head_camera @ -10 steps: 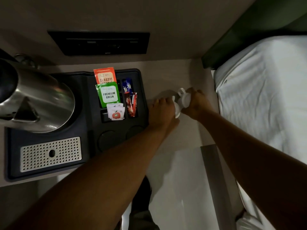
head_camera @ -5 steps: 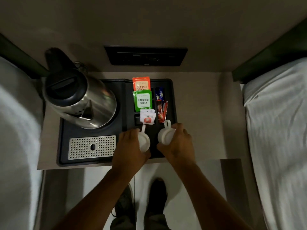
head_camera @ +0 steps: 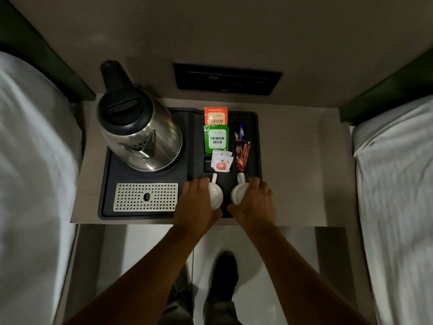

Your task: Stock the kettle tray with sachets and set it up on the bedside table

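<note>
A black kettle tray lies on the bedside table. A steel kettle stands on its back left part, above a perforated drip grid. Orange and green tea sachets, white sachets and red and blue sticks fill the right compartments. My left hand is shut on a white cup. My right hand grips a second white cup. Both cups sit at the tray's front right, handles pointing away from me.
White beds flank the table at left and right. A dark switch panel is set in the wall behind the tray. My shoes stand on the pale floor below the table's front edge.
Both hands have carried the two cups from the bare tabletop right of the tray onto the tray's front right. The view has swung left and back, centring the table.
</note>
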{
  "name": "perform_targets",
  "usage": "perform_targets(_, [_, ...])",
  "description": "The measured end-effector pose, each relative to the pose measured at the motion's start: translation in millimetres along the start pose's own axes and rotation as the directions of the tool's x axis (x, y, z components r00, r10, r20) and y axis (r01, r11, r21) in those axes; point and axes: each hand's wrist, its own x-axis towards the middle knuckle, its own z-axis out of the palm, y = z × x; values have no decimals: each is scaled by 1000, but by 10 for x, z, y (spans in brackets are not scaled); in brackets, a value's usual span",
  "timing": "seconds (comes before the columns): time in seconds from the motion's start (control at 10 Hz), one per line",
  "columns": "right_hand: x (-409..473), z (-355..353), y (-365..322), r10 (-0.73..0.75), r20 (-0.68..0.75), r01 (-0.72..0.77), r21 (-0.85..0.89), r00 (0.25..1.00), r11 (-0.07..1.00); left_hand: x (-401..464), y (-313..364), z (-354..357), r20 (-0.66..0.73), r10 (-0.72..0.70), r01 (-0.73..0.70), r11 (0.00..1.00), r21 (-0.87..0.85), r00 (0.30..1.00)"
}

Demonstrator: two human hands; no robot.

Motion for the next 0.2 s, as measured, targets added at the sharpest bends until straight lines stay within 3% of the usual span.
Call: perform_targets(0.2, [-294,-656,-230,-91,7,91,-40,996,995,-244,270,-555,7,26,-27,996,85,1000])
